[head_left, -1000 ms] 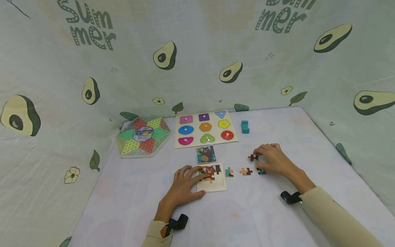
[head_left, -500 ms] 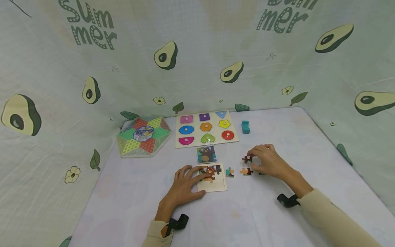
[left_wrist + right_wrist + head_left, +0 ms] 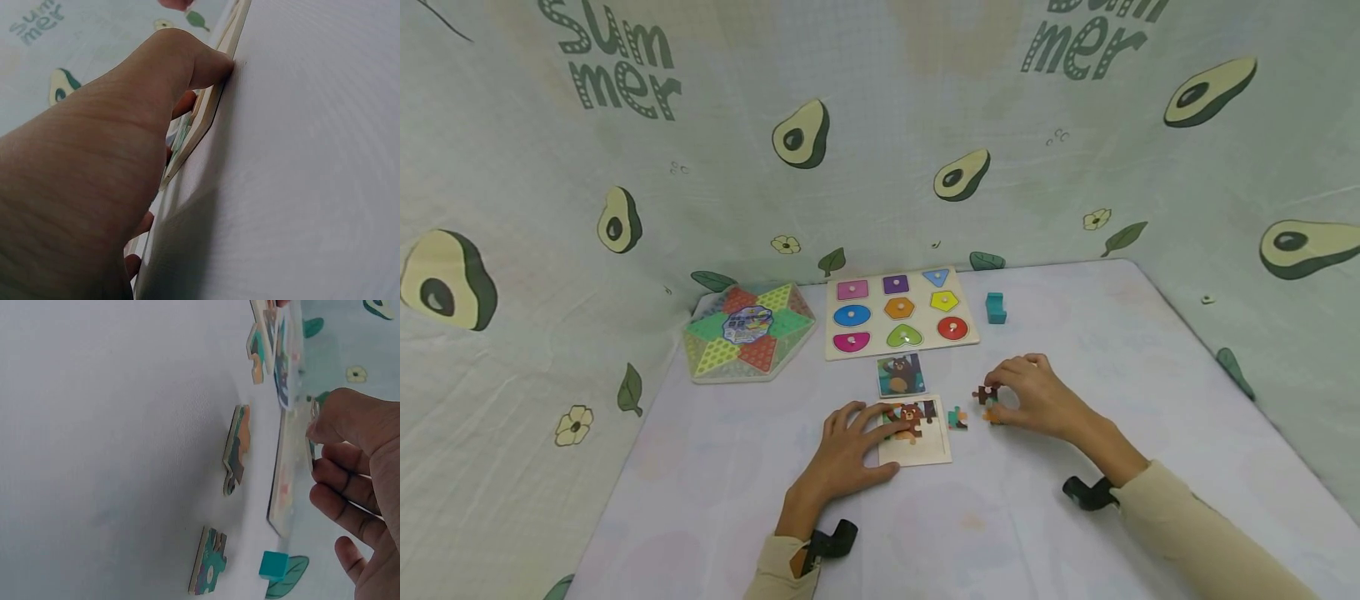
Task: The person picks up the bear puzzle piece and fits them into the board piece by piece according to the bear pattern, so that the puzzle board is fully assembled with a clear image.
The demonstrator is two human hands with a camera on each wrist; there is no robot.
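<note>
My left hand (image 3: 848,450) rests on a small wooden bear puzzle board (image 3: 931,455), index finger across its picture and thumb (image 3: 215,70) at the near edge. Part of the bear lies in the frame; bare wood shows at lower right. My right hand (image 3: 1037,397) pinches a dark brown jigsaw piece (image 3: 982,394) between thumb and fingers, above the table in the right wrist view. Below it lies an orange-and-brown piece (image 3: 237,450), partly covered by the hand in the head view. A green piece (image 3: 209,565) lies beyond that. One teal-and-orange piece (image 3: 957,418) sits beside the board.
Behind the board lies a bear picture card (image 3: 901,375). Farther back are a shape-peg board (image 3: 880,347), a teal block (image 3: 996,308) and a hexagonal star-patterned game board (image 3: 748,327) at left. An avocado-print cloth (image 3: 880,217) hangs behind the table.
My right hand has moved left with the brown jigsaw piece, toward the puzzle board, and now passes over the orange-and-brown piece. My left hand has stayed on the board.
</note>
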